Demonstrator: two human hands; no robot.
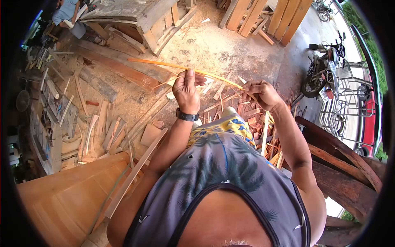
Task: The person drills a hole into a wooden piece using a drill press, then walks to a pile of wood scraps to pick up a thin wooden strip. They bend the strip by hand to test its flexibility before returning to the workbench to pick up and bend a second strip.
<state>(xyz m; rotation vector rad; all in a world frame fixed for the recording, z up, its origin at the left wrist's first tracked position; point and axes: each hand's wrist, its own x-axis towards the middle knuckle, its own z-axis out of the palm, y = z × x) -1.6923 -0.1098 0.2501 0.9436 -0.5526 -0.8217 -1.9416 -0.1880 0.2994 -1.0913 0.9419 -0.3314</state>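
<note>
A long thin strip of pale bamboo or wood (164, 64) runs from the upper left down to my hands. My left hand (186, 89), with a black watch on the wrist, pinches it near the middle, fingers closed around it. Just to the right, my right hand (261, 94) grips the strip's near end, where thinner slivers split off. Both hands are held in front of my chest, above my knees.
The sawdust floor is strewn with planks and offcuts (103, 136). A wooden door panel (70, 197) lies at lower left. A motorcycle (325, 70) is parked at the right by a metal rack. Another person (68, 12) sits far upper left. Dark curved timber (349, 164) stands at right.
</note>
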